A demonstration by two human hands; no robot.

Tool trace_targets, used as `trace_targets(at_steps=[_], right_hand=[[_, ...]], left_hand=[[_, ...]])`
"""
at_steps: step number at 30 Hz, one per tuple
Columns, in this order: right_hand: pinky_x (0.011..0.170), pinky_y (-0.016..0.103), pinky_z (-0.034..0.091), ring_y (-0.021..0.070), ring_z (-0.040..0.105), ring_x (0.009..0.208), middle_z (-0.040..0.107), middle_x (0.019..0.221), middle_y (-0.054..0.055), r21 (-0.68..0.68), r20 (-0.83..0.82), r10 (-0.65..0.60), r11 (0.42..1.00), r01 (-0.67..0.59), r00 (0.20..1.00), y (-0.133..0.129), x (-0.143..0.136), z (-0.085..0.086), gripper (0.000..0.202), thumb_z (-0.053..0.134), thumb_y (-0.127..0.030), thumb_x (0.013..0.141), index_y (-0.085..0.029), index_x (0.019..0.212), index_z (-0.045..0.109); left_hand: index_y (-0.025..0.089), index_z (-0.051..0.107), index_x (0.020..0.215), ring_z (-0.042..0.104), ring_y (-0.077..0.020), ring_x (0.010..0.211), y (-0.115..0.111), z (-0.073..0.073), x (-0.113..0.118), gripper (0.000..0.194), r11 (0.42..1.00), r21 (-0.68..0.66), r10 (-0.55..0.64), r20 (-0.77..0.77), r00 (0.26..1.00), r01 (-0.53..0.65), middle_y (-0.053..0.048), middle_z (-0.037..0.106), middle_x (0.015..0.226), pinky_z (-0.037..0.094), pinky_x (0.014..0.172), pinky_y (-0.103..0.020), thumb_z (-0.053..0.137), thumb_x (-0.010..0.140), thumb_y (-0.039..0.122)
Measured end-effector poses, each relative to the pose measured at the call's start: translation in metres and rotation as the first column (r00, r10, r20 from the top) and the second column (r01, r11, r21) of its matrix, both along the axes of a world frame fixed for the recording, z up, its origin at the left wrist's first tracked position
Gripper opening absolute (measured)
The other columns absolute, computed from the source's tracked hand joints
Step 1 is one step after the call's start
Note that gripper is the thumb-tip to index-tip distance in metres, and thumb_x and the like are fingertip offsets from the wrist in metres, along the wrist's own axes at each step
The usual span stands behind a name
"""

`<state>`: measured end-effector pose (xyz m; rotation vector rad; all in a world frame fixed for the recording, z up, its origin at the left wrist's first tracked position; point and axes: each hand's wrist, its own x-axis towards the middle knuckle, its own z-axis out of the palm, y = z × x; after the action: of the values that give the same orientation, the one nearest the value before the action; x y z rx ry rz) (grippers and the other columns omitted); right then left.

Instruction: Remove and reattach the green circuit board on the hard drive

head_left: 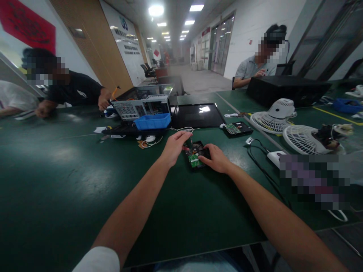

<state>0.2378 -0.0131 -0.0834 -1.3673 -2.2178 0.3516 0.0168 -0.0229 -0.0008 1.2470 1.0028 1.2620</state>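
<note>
A black hard drive (pixel 194 160) with a green circuit board lies on the table in front of me. My left hand (pixel 177 145) is closed in a pinch above its far left part, around a slim dark tool that looks like a screwdriver (pixel 190 143). The tool points down at the drive, but its tip is too small to make out. From the right, my right hand (pixel 217 158) grips the drive's edge, thumb lying over the top near the board and fingers along the far side.
Beyond the drive are a blue tray (pixel 153 121), an opened computer case (pixel 133 107) and a flat black screen (pixel 197 115). A second hard drive (pixel 237 129), fan parts (pixel 272 115), a power strip (pixel 276 158) and a black box (pixel 287 90) stand rightward. Two co-workers sit across the table.
</note>
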Motion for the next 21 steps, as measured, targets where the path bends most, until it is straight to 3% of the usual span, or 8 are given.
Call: trace_targets(at_steps=[3,10,14,21], right_hand=[[0.097,0.042,0.047,0.0305,0.060,0.114,0.065,0.122,0.015,0.002,0.000,0.000,1.000,0.000,1.000,0.0008,0.0006,-0.0011,0.047,0.062,-0.054,0.093,-0.018,0.122,0.055],[0.098,0.043,0.046,0.0304,0.059,0.115,0.064,0.123,0.015,0.005,-0.009,0.000,1.000,0.000,1.000,0.0014,0.0012,-0.0031,0.046,0.062,-0.054,0.092,-0.019,0.122,0.056],[0.097,0.044,0.047,0.0308,0.060,0.114,0.065,0.122,0.015,-0.003,-0.015,-0.003,1.000,0.003,1.000,0.0014,0.0010,-0.0024,0.046,0.063,-0.053,0.092,-0.019,0.122,0.057],[0.097,0.042,0.047,0.0306,0.060,0.115,0.065,0.121,0.015,-0.005,-0.013,-0.001,1.000,0.001,1.000,0.0017,0.0010,-0.0022,0.046,0.063,-0.054,0.092,-0.020,0.122,0.056]], left_hand=[[0.016,0.070,0.099,0.068,-0.0209,0.091,-0.0010,0.0013,0.0013,0.031,1.000,-0.026,-0.017,0.040,0.999,0.018,-0.010,0.071,0.096,0.054,0.060,-0.025,0.071,0.086,0.044],[0.016,0.059,0.100,0.071,-0.0221,0.090,-0.0051,0.0064,0.0041,0.024,0.992,-0.105,-0.066,0.100,0.993,0.077,-0.013,0.074,0.098,0.057,0.068,-0.031,0.068,0.089,0.036],[0.016,0.059,0.095,0.070,-0.0228,0.094,-0.0045,0.0059,0.0036,0.024,0.993,-0.107,-0.046,0.108,0.993,0.057,-0.014,0.074,0.100,0.058,0.072,-0.033,0.068,0.089,0.038],[0.018,0.069,0.089,0.062,-0.0184,0.089,0.0007,0.0033,0.0009,0.024,0.999,-0.039,0.024,0.018,1.000,-0.024,-0.008,0.067,0.103,0.057,0.064,-0.026,0.070,0.083,0.041]])
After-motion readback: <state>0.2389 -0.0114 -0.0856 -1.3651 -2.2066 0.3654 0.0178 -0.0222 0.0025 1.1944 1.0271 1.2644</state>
